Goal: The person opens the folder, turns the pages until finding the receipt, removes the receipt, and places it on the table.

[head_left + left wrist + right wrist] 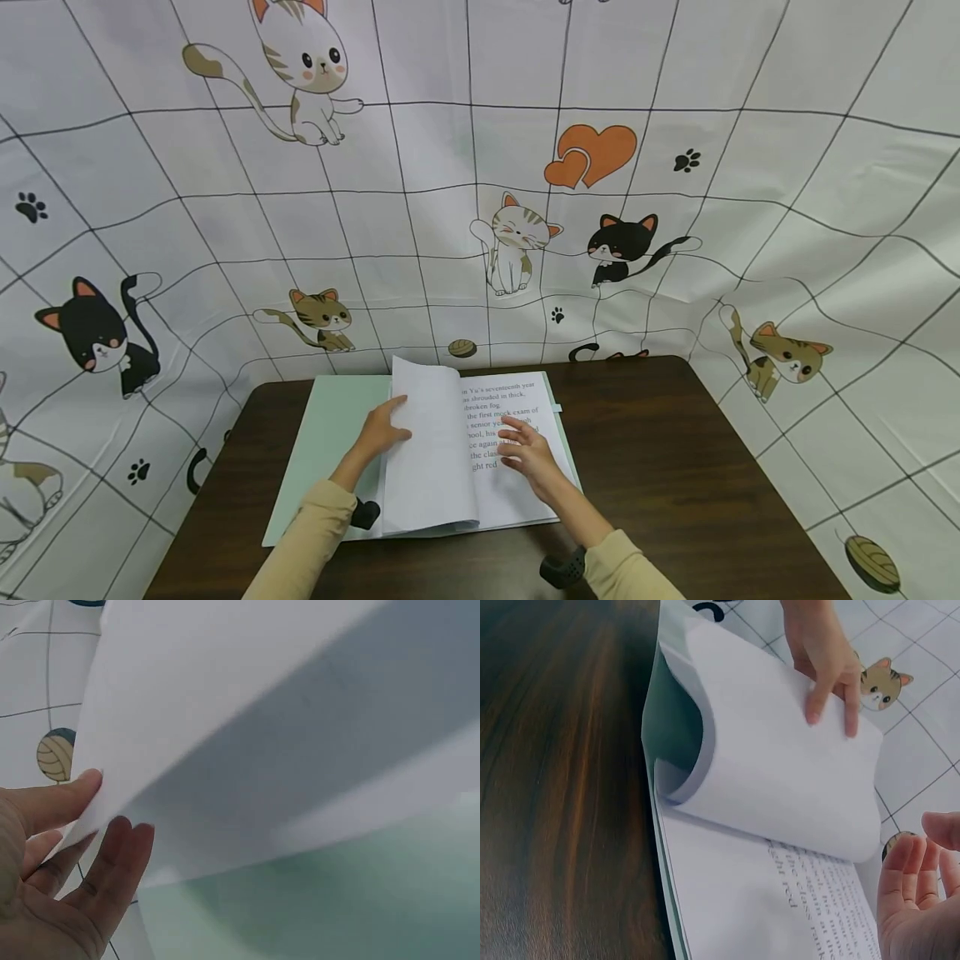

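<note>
Printed page [528, 496]: black letters read "seventeenth year", "shrouded in thick", "first mock exam".
Lifted sheet [433, 454]: white, smooth, bent in a curve; my left hand [381, 432] pinches its edge.
My right hand [531, 457]: fingers loosely spread, above the printed page.
Green folder [333, 417]: lies open on the dark wood-grain table [652, 442].

L hand [381, 428] in pinch grip, R hand [531, 457] apart from it w/ loose, relaxed curl.

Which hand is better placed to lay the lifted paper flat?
Left, probably: the left hand pinches the lifted paper at its edge, while the right hand hovers over the printed page, holding nothing.
</note>
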Tool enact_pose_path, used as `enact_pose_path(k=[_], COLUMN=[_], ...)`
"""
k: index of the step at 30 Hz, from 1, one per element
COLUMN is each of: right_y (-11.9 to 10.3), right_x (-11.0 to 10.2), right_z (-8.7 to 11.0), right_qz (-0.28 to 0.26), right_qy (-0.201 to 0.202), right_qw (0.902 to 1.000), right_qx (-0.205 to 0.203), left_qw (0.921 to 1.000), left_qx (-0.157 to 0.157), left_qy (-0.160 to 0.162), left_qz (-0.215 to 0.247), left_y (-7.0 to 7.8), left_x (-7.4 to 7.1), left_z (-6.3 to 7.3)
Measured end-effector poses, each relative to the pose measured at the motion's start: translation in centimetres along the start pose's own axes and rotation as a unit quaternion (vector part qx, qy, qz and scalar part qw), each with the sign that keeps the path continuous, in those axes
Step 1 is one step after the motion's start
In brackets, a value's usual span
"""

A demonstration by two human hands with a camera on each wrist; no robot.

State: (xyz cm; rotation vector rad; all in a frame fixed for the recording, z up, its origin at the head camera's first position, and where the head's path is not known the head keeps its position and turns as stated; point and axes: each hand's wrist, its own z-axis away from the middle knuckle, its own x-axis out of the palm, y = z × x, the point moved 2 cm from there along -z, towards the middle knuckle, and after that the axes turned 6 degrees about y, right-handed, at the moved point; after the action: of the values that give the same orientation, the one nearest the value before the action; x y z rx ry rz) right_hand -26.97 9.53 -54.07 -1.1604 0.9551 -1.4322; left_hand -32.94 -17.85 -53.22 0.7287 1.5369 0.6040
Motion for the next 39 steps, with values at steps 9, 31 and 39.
enact_pose_path(k=[9,31,39], right_y=[1.3,1.1,1.1], right_x=[-0.9,-4.0,-5.4], right_z=[-1.6,-4.5,-5.4], right_qz=[0.032,0.08,0.107], right_qy=[0.034,0.095,0.129], right_qw=[0.9988,0.9905,0.9837], right_qx=[-0.015,-0.059,-0.064], left_qw=[0.9995,0.998,0.9978], left_qx=[-0.002,-0.047,-0.052], left_qy=[-0.008,0.012,0.001], left_qz=[-0.03,-0.039,-0.04], left_y=[-1.5,-5.3,-5.5], left_x=[0.6,1.9,1.9], left_z=[0.5,1.6,1.9])
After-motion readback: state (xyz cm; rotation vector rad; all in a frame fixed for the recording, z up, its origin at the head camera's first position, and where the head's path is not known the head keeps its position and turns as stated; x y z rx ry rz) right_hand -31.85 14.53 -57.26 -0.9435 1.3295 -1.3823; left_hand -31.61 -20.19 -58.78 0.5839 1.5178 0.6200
